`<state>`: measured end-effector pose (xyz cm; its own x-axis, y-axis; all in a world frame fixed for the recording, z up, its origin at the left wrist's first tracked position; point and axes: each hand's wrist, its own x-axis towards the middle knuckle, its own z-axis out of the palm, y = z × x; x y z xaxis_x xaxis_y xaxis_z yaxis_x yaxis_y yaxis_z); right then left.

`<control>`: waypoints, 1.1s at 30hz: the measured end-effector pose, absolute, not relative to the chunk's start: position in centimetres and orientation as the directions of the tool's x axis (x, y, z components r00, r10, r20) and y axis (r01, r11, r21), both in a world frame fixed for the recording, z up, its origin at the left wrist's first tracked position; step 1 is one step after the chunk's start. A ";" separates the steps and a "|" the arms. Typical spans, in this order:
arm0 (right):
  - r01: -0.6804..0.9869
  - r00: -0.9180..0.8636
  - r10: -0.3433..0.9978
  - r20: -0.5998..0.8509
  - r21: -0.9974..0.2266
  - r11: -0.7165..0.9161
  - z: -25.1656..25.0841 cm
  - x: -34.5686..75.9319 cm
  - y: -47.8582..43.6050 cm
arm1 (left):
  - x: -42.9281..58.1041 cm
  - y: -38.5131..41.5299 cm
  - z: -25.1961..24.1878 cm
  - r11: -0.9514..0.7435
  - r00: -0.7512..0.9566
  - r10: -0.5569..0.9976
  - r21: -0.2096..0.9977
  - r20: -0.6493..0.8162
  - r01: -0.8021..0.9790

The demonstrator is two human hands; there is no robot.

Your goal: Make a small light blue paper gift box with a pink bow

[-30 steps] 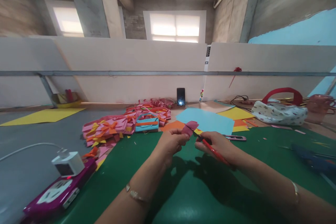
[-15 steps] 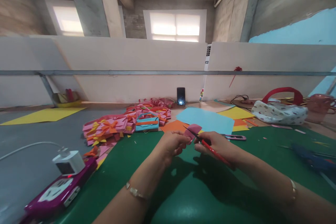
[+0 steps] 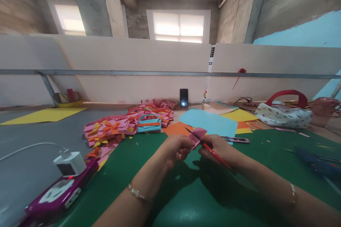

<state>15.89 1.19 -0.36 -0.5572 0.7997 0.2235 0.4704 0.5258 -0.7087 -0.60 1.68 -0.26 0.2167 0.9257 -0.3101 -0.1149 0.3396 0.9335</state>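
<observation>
My left hand [image 3: 177, 148] is closed in a pinch on a small pink paper piece [image 3: 198, 134], held above the green cutting mat [image 3: 165, 191]. My right hand [image 3: 218, 148] is closed round red-handled scissors [image 3: 213, 152], whose dark blades cross the pink piece and point up to the left. Both hands meet near the mat's far edge, in front of a light blue sheet [image 3: 210, 122].
A heap of pink and orange paper bows [image 3: 125, 122] lies at left centre. A purple power strip with a white charger [image 3: 60, 181] sits at the lower left. A pink utility knife [image 3: 237, 139], coloured sheets, a patterned bag [image 3: 283, 113], a phone [image 3: 183, 97] and a blue glue gun [image 3: 317, 159] surround the mat.
The scissors' blades have slid further across the pink paper piece, which my left hand has turned slightly. Both hands have drifted a little toward me.
</observation>
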 end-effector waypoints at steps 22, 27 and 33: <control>0.512 -0.461 0.869 0.179 -0.747 0.425 -0.8 15.5 1.6 | -0.7 1.8 -0.1 0.320 0.257 0.925 0.940 -0.282 -0.120; 0.521 -0.446 0.880 0.164 -0.752 0.404 -0.9 15.5 1.6 | -0.6 1.6 0.1 0.313 0.248 0.927 0.944 -0.280 -0.104; 0.516 -0.498 0.857 0.132 -0.749 0.415 -0.6 15.8 1.7 | -0.6 1.5 0.1 0.281 0.233 0.941 0.951 -0.247 -0.127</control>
<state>15.85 1.67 -0.59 -0.4981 0.8571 0.1315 0.5160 0.4149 -0.7494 -0.64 1.47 0.05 0.2326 0.9408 -0.2467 -0.1267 0.2808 0.9514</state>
